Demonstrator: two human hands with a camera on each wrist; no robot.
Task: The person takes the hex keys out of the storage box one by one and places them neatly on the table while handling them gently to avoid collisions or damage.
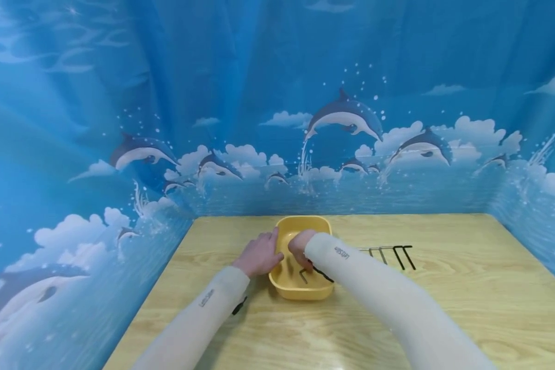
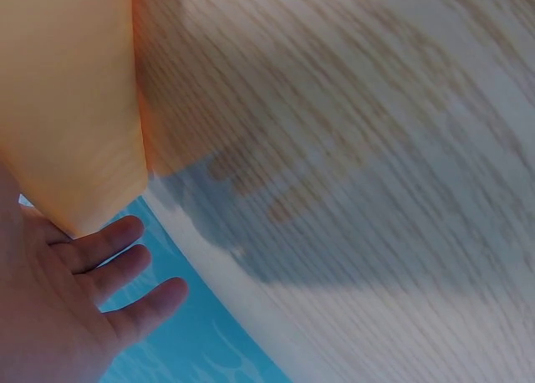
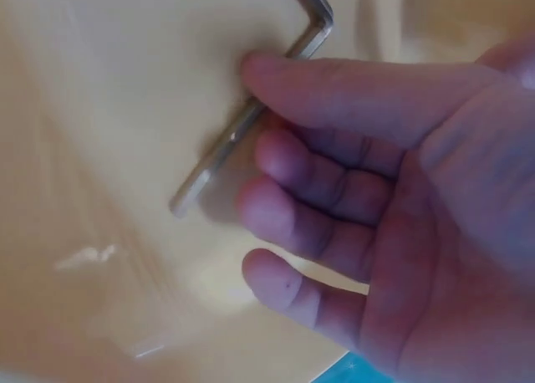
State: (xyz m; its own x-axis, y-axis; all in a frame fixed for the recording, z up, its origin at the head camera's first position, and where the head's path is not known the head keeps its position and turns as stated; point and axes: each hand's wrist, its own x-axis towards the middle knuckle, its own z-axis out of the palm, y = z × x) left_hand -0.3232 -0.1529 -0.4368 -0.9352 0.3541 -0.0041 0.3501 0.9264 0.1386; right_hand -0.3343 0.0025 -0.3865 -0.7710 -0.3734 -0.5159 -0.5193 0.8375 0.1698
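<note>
A yellow plastic basin (image 1: 301, 294) sits on the table, its plain outer wall (image 2: 67, 82) filling a corner of the left wrist view. My left hand (image 1: 262, 253) holds its left rim, thumb over the inside edge. In the left wrist view the other fingers of that hand (image 2: 75, 291) reach out beside the basin's lower corner. My right hand (image 1: 301, 246) is down inside the basin. Seen from the right wrist, its thumb and curled fingers (image 3: 309, 216) pinch an L-shaped metal hex key (image 3: 221, 153) near its bend; the index finger is mostly hidden behind the thumb.
Right of the basin, several hex keys (image 1: 400, 247) lie in a row on the wood-grain table (image 1: 462, 288), partly covered by my right sleeve (image 1: 374, 298). A blue curtain printed with dolphins (image 1: 259, 103) stands along the table's back and sides.
</note>
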